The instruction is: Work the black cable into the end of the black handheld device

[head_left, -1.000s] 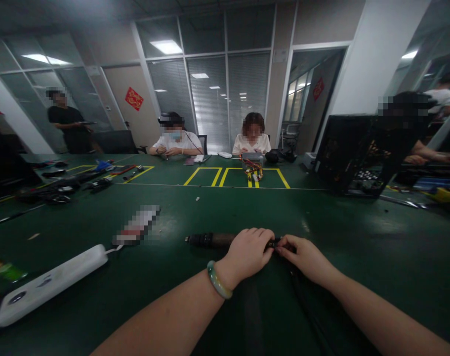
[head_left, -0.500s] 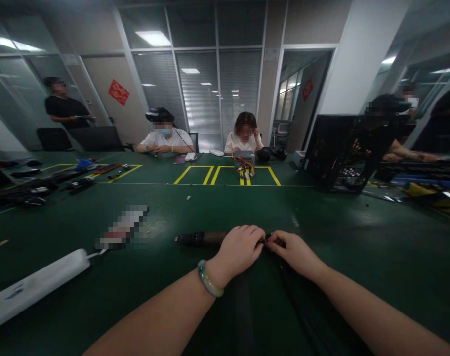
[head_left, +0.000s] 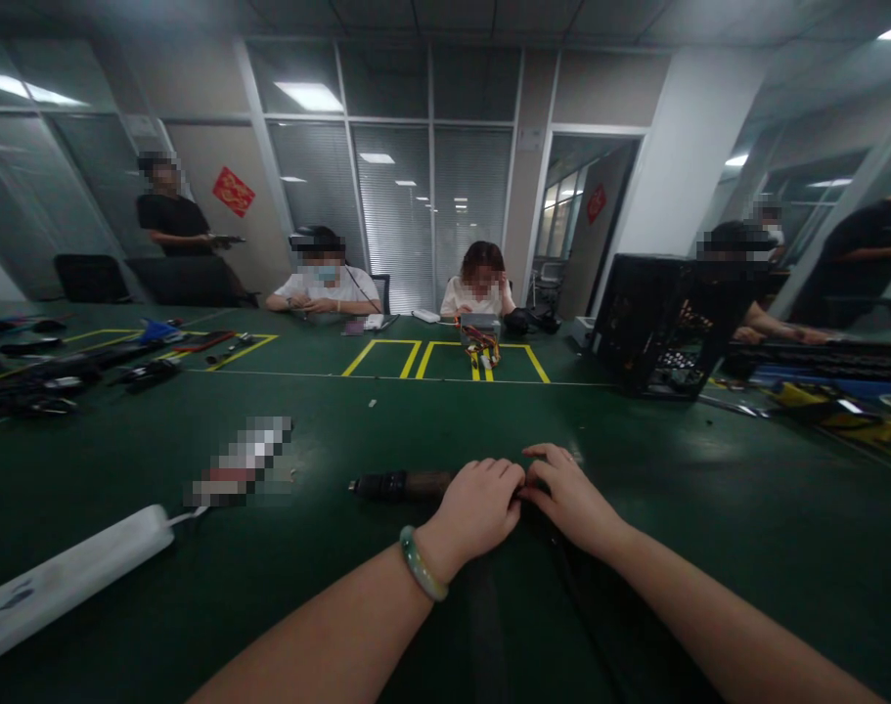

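Observation:
A dark electric screwdriver (head_left: 399, 485) lies flat on the green table, its bit pointing left. My left hand (head_left: 478, 501), with a jade-coloured bangle on the wrist, is wrapped over its rear half. My right hand (head_left: 569, 494) is at the tool's back end, thumb and fingers pinched together against my left fingertips while another finger sticks out. What the right fingers hold is hidden. A dark cord (head_left: 573, 577) seems to run from there along the table towards me.
A white power strip (head_left: 70, 577) and a blurred-out phone-like object (head_left: 244, 464) lie left. Tools (head_left: 70, 376) clutter the far left. A black computer case (head_left: 661, 328) stands back right. Bundled wires (head_left: 481, 347) sit before a person opposite; several other people are around.
My right hand has shifted slightly left against my left hand, and one of its fingers has lifted. The screwdriver stays under my left hand. The view has tilted up a little.

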Available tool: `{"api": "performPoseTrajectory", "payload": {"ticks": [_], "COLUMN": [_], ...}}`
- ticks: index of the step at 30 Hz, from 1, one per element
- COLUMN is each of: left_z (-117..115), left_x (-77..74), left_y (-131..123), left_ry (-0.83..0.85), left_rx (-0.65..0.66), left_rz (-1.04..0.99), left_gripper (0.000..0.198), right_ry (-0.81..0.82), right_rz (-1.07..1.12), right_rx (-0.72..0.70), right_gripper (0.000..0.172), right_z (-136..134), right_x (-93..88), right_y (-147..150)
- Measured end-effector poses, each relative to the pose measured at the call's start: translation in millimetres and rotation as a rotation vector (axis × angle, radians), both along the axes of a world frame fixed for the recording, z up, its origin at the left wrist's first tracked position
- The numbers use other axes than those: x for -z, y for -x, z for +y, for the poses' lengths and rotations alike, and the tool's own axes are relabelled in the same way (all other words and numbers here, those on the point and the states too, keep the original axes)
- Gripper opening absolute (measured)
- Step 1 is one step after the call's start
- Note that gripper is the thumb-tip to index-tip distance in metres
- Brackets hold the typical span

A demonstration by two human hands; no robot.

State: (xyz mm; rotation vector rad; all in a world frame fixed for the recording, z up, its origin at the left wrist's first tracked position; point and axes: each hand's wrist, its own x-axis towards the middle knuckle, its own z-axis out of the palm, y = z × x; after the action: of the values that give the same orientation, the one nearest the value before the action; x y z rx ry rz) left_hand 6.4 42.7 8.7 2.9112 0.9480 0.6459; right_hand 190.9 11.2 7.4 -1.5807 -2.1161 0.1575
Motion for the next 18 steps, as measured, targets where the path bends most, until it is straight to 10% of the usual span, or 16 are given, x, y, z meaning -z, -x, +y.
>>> {"api": "performPoseTrajectory", "payload": {"ticks": [18], "left_z": [-11], "left_x": [-15.6], "left_y": [9], "left_ry": [-0.163], "left_rx": [0.180], "left_rz": [-0.139], "left_gripper": [0.031], "right_ry": [-0.005], "right_rz": [-0.154], "right_rx": [-0.175], "right_gripper": [0.015], "right_z": [13], "right_x": [17.7], "right_y": [-14]}}
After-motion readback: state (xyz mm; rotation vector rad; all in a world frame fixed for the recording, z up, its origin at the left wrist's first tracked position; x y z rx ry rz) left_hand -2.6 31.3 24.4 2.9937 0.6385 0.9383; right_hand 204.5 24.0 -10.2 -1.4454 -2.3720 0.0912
